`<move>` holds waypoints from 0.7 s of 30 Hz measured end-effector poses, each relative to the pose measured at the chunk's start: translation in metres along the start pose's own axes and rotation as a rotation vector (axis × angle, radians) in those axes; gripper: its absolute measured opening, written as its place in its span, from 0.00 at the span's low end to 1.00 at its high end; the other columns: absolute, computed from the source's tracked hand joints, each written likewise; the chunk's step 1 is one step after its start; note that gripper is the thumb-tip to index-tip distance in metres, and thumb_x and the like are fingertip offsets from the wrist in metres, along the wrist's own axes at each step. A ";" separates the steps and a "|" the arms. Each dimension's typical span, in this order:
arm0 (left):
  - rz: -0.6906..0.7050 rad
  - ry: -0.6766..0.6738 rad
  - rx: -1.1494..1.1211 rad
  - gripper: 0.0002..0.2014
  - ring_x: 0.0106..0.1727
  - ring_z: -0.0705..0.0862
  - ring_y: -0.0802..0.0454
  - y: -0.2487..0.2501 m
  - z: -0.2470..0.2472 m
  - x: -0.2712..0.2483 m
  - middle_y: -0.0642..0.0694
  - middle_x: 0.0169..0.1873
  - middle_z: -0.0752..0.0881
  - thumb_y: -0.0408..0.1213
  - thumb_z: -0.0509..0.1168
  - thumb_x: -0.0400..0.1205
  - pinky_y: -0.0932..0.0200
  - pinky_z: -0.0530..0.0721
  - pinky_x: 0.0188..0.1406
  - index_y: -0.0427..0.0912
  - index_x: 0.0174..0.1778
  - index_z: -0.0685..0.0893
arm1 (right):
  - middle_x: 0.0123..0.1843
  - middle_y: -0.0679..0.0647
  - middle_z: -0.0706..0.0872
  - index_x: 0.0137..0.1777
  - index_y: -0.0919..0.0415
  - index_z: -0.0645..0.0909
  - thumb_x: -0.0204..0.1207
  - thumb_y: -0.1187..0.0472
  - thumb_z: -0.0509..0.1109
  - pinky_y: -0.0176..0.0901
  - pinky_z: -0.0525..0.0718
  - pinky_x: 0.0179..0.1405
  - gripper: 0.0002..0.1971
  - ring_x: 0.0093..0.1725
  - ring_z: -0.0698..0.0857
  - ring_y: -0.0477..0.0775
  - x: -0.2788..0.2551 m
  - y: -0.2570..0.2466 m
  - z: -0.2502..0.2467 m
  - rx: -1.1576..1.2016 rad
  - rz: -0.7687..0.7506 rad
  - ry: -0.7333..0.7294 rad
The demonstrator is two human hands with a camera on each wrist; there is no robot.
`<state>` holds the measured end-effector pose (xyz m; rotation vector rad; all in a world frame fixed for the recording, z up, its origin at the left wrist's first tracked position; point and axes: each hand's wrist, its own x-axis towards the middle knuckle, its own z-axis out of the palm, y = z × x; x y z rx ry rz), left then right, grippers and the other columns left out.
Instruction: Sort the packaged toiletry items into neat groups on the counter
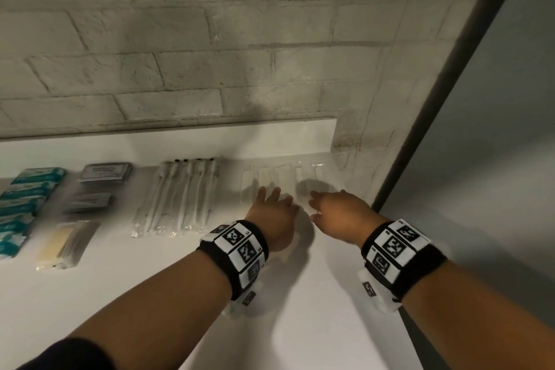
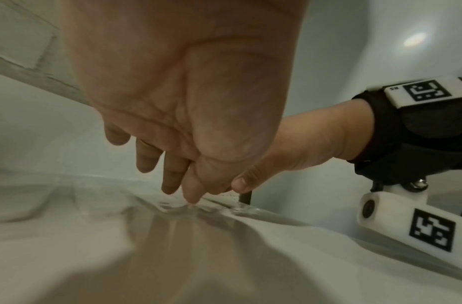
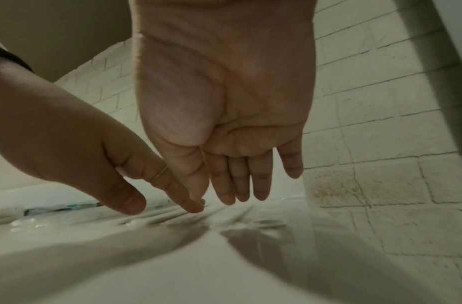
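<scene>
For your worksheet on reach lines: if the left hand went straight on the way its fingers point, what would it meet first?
The left hand already has its fingertips at the row of clear comb packets. Beyond them the counter looks bare up to the brick wall; depth is uncertain.

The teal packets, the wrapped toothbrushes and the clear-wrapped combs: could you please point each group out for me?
teal packets [image 1: 28,189]: head view, middle of the stack.
wrapped toothbrushes [image 1: 180,198]: head view, middle of the row.
clear-wrapped combs [image 1: 282,176]: head view, a middle packet's white strip.
</scene>
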<state>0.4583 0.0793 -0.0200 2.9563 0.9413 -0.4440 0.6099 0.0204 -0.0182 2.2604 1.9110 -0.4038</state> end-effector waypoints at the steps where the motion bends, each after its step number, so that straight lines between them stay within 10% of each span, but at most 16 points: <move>1: 0.016 0.012 -0.011 0.30 0.84 0.51 0.38 0.004 -0.001 0.001 0.44 0.82 0.61 0.33 0.53 0.80 0.35 0.45 0.82 0.45 0.81 0.63 | 0.78 0.54 0.73 0.78 0.55 0.70 0.83 0.51 0.57 0.50 0.67 0.75 0.24 0.73 0.76 0.59 -0.002 0.004 0.000 -0.010 0.027 0.016; 6: 0.069 -0.001 -0.008 0.31 0.84 0.50 0.38 0.021 -0.003 0.012 0.45 0.82 0.61 0.33 0.55 0.80 0.36 0.44 0.81 0.46 0.82 0.62 | 0.67 0.56 0.83 0.74 0.58 0.73 0.81 0.54 0.60 0.47 0.78 0.61 0.22 0.64 0.83 0.60 -0.007 0.014 0.003 -0.018 0.153 -0.021; 21: 0.047 0.096 -0.069 0.29 0.84 0.53 0.40 0.028 -0.005 0.000 0.43 0.83 0.59 0.38 0.56 0.83 0.39 0.47 0.82 0.46 0.82 0.61 | 0.82 0.55 0.67 0.77 0.52 0.72 0.82 0.53 0.60 0.50 0.73 0.73 0.23 0.75 0.73 0.59 -0.035 0.008 -0.004 0.063 0.051 0.046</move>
